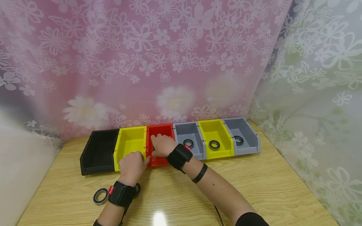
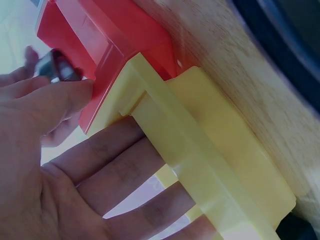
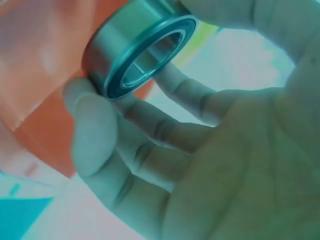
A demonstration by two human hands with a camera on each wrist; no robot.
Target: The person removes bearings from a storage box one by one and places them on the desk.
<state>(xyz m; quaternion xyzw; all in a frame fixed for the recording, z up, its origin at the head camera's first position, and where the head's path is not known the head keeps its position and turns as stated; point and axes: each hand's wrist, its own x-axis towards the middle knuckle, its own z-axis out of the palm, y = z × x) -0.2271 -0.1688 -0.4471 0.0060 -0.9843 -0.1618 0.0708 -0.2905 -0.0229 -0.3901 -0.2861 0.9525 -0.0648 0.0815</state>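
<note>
My right hand (image 1: pixel 163 145) is inside the red bin (image 1: pixel 159 129) and pinches a ball bearing (image 3: pixel 115 47) between thumb and fingers. The bearing is a shiny steel ring with a dark seal, tilted on its edge. My left hand (image 1: pixel 131 166) grips the front lip of the left yellow bin (image 2: pixel 200 145), its fingers hooked behind it and their tips hidden. Its thumb touches the edge of the red bin beside it. From the left wrist, the bearing and right fingers appear blurred beyond the thumb.
A black bin (image 1: pixel 99 153) ends the row on the left. To the right, a grey bin (image 1: pixel 188 127), a yellow bin (image 1: pixel 210 127) and another grey bin (image 1: pixel 236 124) each hold one bearing. On the table, one bearing (image 1: pixel 95 196) lies beside the left wrist; another (image 1: pixel 138 190) is partly hidden behind it.
</note>
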